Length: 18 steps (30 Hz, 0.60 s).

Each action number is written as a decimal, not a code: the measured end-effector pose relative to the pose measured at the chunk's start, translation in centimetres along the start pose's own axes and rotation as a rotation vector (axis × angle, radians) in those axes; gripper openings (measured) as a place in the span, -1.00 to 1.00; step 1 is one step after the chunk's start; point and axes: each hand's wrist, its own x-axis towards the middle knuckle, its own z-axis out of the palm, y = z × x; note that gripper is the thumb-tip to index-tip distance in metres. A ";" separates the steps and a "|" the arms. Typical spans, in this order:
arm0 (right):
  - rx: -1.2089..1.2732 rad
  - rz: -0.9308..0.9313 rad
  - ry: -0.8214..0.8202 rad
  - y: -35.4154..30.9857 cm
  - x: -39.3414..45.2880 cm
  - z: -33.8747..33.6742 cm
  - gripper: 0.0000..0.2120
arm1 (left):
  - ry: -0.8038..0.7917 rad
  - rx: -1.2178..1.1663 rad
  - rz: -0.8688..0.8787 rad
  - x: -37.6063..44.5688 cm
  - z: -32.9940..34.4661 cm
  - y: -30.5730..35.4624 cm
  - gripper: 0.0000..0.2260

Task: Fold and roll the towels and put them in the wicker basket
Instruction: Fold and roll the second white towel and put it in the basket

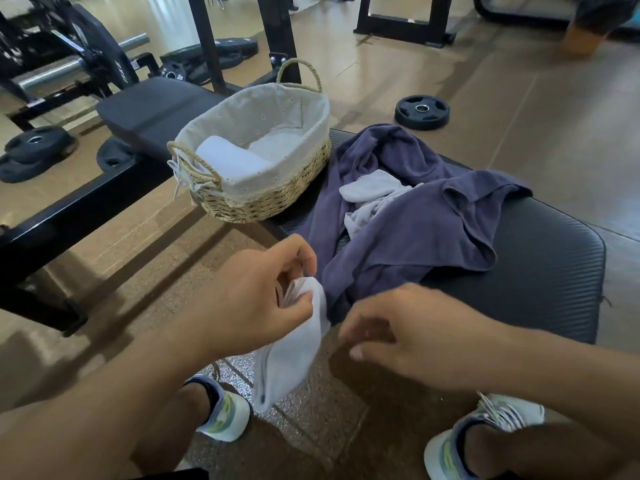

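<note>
Left hand (256, 292): fingers curled, pinching the upper corner of a small white towel (291, 344), which hangs down from the grip over the floor, in front of the near edge of the bench (540, 268). Right hand (405, 334): held just to the right of the hanging towel, fingers loosely curled and blurred; whether it touches the cloth cannot be told, and it holds nothing visible.

On the bench pad, beyond both hands, lies a crumpled purple towel (415, 220) with a bunched white towel (370, 195) lying in its folds. The wicker basket (263, 199), with a pale fabric liner, stands at the bench's left edge, touching the purple towel's left side. A rolled white towel (228, 161) lies inside it at the near-left end.

Floor: weight plate (422, 110) beyond the bench; two sneakers (225, 414) below.
</note>
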 end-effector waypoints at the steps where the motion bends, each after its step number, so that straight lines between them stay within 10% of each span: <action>1: 0.039 0.036 0.056 0.5 0.2 -0.3 -0.77 | 0.010 0.036 0.022 0.0 -0.2 0.1 -0.71; 10: 0.122 -0.057 0.130 2.1 2.6 0.3 -0.34 | 0.052 0.077 0.197 -0.2 -0.9 1.0 -0.76; 18: 0.219 -0.189 0.002 1.8 3.6 0.6 -0.75 | 0.090 -0.317 0.145 -0.7 -1.1 1.4 -0.82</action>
